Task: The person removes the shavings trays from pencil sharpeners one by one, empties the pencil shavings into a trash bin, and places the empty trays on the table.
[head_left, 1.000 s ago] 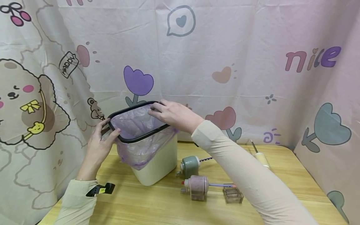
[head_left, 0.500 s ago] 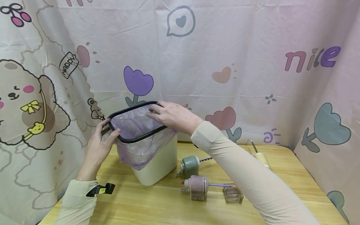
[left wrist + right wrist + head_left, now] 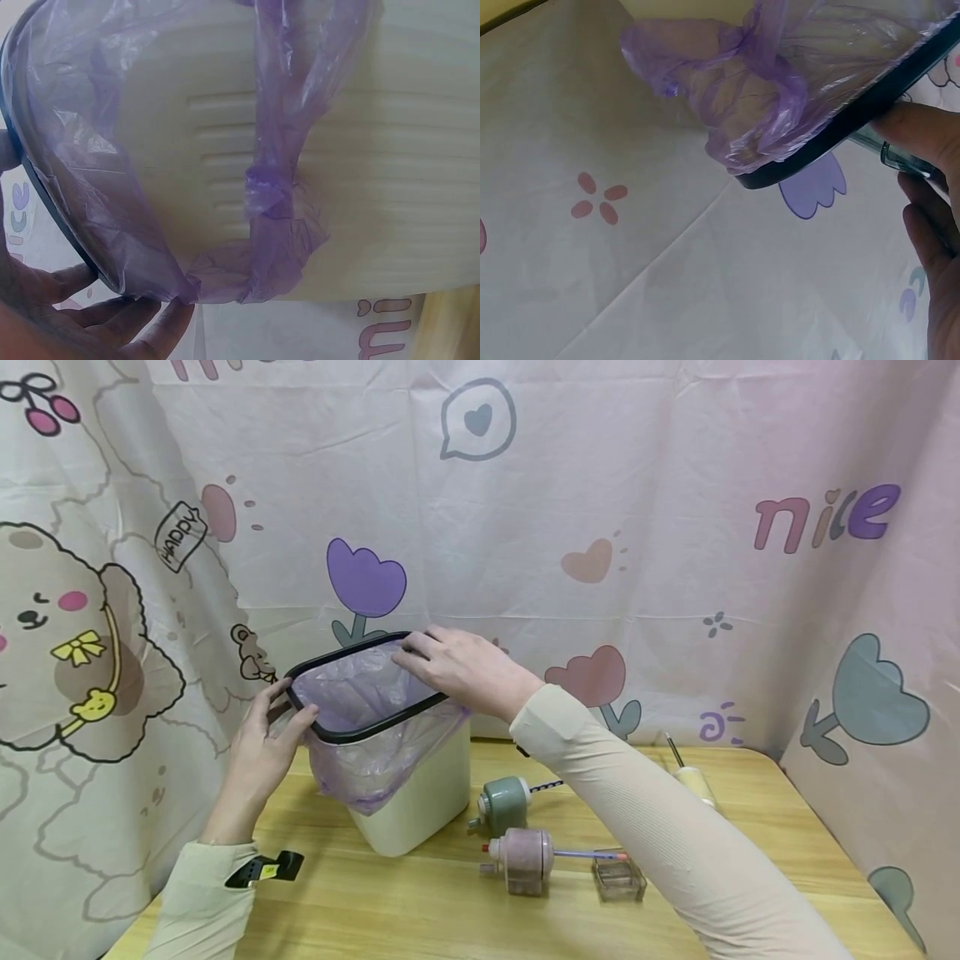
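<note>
A cream trash can (image 3: 427,793) with a black rim (image 3: 390,723) and a purple plastic bag (image 3: 367,777) folded over it stands at the left of the table, tilted slightly. My left hand (image 3: 264,739) grips the rim's left corner, thumb inside and fingers outside; in the left wrist view its fingers (image 3: 161,330) touch the bag. Over the right end of the opening is my right hand (image 3: 476,672). It holds a small clear green box-like piece (image 3: 900,157) between thumb and fingers, seen only in the right wrist view. Whether that thumb touches the rim, I cannot tell.
On the wooden table (image 3: 375,910), right of the can, lie a green crank pencil sharpener (image 3: 504,804) and a pink one (image 3: 527,862), each with a pencil in it. Beside them sits a clear brownish drawer (image 3: 619,878). A cream sharpener (image 3: 695,785) is partly behind my right arm.
The head view has shifted slightly. My left hand keeps its grip on the rim, and the right hand has moved only a little over the opening.
</note>
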`<state>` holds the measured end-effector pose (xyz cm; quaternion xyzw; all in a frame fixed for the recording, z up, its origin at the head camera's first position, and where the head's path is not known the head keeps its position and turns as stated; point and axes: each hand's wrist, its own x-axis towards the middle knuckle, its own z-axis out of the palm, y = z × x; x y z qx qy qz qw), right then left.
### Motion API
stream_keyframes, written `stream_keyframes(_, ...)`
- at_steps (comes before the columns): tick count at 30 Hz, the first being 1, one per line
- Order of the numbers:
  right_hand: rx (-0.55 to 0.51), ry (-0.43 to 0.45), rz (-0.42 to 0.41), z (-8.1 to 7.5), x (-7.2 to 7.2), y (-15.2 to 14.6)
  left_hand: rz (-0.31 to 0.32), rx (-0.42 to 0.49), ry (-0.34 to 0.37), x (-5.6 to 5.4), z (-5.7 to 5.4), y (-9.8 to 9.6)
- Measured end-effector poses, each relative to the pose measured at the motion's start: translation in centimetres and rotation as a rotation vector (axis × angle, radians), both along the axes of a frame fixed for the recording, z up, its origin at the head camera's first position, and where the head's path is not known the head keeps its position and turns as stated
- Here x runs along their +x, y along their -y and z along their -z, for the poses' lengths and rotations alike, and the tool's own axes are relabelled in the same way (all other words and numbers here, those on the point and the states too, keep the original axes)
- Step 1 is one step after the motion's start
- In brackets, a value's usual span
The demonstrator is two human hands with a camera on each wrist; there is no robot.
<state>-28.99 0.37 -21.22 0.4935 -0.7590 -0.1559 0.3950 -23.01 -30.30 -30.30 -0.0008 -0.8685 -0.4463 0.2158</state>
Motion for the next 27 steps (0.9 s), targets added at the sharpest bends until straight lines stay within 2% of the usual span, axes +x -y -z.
stream_keyframes(6, -0.079, 0.012, -0.008, -0.1, 0.3, -0.4, 0.017, 0.024, 0.008, 0.1, -0.1, 0.1)
stream_keyframes(11, -0.152, 0.101, 0.016, -0.2, 0.2, -1.2, 0.040, 0.031, -0.018, 0.4, -0.4, -0.1)
stream_keyframes(17, -0.229, 0.245, 0.070, -0.6, 0.5, -2.7, 0.029, -0.028, -0.073, 1.0, -0.8, -0.5)
stream_keyframes(27, -0.326, 0.315, 0.082, 0.2, 0.9, -5.2, -0.024, -0.128, -0.163, 2.1, -1.5, -1.8)
